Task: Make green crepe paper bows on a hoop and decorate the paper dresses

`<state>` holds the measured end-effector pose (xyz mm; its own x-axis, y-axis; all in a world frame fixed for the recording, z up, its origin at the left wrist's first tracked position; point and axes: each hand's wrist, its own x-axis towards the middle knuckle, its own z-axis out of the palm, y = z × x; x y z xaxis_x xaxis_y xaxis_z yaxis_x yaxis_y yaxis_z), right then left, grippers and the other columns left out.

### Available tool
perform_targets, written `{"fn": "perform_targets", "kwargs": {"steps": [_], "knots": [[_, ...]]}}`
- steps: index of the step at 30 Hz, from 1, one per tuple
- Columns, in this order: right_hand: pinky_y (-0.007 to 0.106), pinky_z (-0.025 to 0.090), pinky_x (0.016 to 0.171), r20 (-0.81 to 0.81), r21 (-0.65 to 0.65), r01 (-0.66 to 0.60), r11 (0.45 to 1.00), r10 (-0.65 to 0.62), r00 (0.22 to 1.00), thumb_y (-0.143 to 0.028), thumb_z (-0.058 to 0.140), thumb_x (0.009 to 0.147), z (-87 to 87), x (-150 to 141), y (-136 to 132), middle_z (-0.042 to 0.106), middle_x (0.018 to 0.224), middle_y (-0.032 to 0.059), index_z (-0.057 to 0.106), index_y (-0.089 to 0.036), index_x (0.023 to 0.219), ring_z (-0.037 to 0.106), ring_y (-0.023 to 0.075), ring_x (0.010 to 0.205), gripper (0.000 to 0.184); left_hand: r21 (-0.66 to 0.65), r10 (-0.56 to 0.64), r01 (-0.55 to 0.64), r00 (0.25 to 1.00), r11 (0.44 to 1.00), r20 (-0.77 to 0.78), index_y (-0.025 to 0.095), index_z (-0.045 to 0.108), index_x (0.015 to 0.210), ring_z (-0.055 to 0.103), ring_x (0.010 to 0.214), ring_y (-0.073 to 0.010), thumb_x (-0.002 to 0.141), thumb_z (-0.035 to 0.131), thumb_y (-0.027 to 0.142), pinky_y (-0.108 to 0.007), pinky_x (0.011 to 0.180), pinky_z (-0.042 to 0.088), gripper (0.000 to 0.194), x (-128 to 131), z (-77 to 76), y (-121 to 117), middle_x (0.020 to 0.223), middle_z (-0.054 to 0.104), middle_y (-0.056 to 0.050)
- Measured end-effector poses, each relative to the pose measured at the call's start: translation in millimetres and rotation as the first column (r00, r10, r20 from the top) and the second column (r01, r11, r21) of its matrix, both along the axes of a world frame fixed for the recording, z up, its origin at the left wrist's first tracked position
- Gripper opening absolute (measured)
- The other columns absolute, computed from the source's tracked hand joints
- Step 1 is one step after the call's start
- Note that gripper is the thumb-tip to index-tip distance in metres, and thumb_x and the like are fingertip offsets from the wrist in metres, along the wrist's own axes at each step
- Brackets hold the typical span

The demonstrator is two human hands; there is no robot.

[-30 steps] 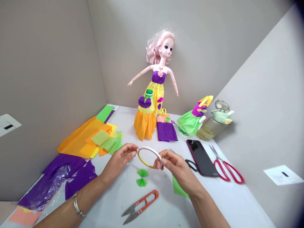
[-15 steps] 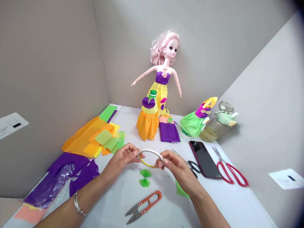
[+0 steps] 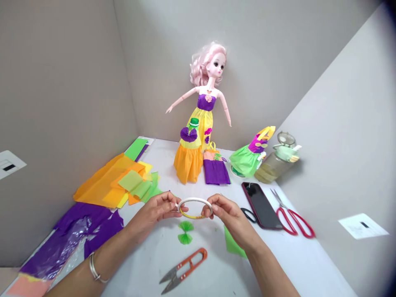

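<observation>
Item: white tape roll, yellow inside, held in the air over the middle of the worktop. Left hand pinches one side between thumb and fingers; right hand grips the opposite side the same way. Below the roll: green paper bow, orange thread snips. Toward the right edge: phone, red-handled scissors.
</observation>
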<state>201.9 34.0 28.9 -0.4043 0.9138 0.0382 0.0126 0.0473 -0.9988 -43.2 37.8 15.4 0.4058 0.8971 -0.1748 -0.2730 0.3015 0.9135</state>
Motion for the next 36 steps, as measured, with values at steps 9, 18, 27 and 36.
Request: {"fn": "perform_targets", "kwargs": {"steps": [9,18,27,36], "knots": [[0.033,0.045,0.080,-0.129,-0.096,0.009,0.995,-0.022,0.991,-0.037,0.053,0.093,-4.0,-1.2,3.8,0.065,0.087,0.0060,0.060,-0.019,0.092,0.057,0.0177,0.081,0.020,-0.068,-0.123,0.136,0.979,0.988,0.163,0.017,0.060,0.081,0.064,0.108,-0.0244,0.083,0.064,0.023,-0.037,0.093,0.051,0.007,0.0,7.5,-4.9,0.100,0.071,-0.007],[0.035,0.047,0.077,0.679,0.359,0.236,0.903,-0.426,0.598,-0.037,0.050,0.091,24.8,60.3,7.9,0.069,0.102,0.0066,0.065,-0.023,0.101,0.064,0.0230,0.089,0.023,-0.128,0.035,-0.012,0.983,0.992,0.182,0.017,0.063,0.076,0.063,0.112,-0.0218,0.081,0.068,0.019,-0.032,0.100,0.048,0.007,5.6,2.4,-3.7,0.088,0.069,-0.001],[0.026,0.030,0.053,0.954,0.299,-0.087,0.950,-0.298,0.024,-0.013,0.056,0.081,4.8,77.5,-4.0,0.064,0.089,0.0070,0.062,-0.020,0.095,0.066,0.0233,0.076,0.016,-0.128,0.130,-0.111,0.980,0.986,0.153,0.017,0.062,0.075,0.063,0.112,-0.0220,0.080,0.069,0.022,-0.034,0.103,0.046,0.009,12.0,-9.0,-0.9,0.090,0.068,-0.002],[0.028,0.035,0.058,0.948,0.299,0.028,0.954,-0.300,0.110,-0.015,0.054,0.080,6.2,75.0,0.3,0.060,0.093,0.0072,0.060,-0.020,0.105,0.063,0.0230,0.076,0.026,-0.128,0.151,-0.131,0.975,0.983,0.160,0.016,0.061,0.075,0.061,0.115,-0.0221,0.079,0.069,0.021,-0.034,0.105,0.045,0.010,17.0,-12.9,0.7,0.092,0.068,-0.002]]}}
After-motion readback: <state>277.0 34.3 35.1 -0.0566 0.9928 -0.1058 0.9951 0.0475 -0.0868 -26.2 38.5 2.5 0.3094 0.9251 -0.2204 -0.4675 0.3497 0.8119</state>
